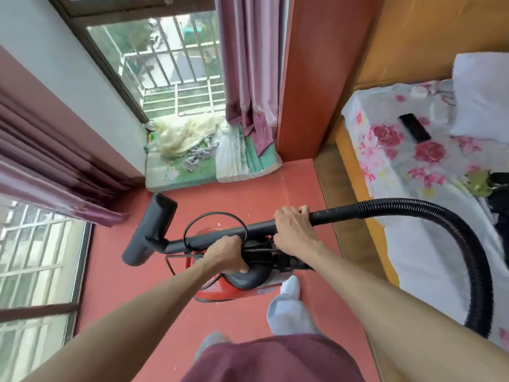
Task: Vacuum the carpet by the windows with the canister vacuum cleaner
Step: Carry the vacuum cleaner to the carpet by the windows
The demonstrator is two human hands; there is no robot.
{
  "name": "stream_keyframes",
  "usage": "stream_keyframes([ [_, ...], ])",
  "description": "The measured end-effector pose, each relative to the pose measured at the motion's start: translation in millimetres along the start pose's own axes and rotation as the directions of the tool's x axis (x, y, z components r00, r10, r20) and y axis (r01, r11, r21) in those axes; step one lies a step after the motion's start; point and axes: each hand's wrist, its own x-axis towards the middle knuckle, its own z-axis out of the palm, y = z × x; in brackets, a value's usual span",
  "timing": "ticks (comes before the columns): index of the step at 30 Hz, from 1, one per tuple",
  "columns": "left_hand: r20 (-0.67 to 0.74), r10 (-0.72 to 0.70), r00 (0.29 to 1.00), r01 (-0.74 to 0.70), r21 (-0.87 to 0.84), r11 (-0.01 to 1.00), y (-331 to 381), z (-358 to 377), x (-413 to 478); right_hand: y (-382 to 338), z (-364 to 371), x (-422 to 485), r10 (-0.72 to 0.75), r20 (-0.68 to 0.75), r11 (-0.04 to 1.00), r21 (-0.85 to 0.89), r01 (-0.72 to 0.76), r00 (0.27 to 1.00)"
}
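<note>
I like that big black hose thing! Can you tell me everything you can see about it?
The hose is black and ribbed, and looks like bendy plastic. From a smooth black wand it arches over the flowery bed edge, then drops behind the person's right arm. The right hand grips the smooth part where hose and wand join; the left hand holds the red canister's handle below. The wand ends in a wide black nozzle lifted off the red floor.

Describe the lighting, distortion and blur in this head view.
Head view: soft daylight enters through the windows, no hard shadows; wide-angle lens bows the window frames and stretches both forearms; the left hand and right hand on the vacuum wand look sharp, while the bed at the edge is slightly smeared.
</note>
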Motion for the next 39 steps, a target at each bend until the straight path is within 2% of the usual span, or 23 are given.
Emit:
stream_keyframes([
  [8, -0.027, -0.054, 0.998, 0.05, -0.122, 0.991, 25.4, -43.4, 73.2, 42.6, -35.8, 102.5, -0.124, 0.017, 0.986, -0.114, 0.125, 0.992],
  [13, 0.016, -0.045, 0.999, 0.046, -0.102, 0.994, 15.2, -63.4, 124.9, 51.0, -25.6, 147.7, -0.086, 0.042, 0.992, -0.088, 0.089, 0.995],
  [20, 0.084, 0.04, 0.996, -0.046, 0.076, 0.996, -7.0, -81.6, 203.0, 69.3, 9.1, 192.6, 0.091, 0.071, 0.996, 0.011, -0.092, 0.993],
  [26, 0.132, 0.134, 0.982, -0.169, 0.31, 0.935, -15.3, -93.7, 254.2, 80.2, 37.5, 209.7, 0.271, 0.091, 0.954, 0.108, -0.28, 0.958],
  [33, 0.21, 0.266, 0.941, -0.338, 0.531, 0.777, 14.7, -102.3, 292.1, 105.5, 69.4, 187.6, 0.494, 0.168, 0.803, 0.289, -0.521, 0.853],
  [39, 0.302, 0.45, 0.84, -0.537, 0.579, 0.614, 42.9, -96.8, 319.9, 128.0, 93.0, 165.9, 0.609, 0.263, 0.623, 0.424, -0.657, 0.748],
])
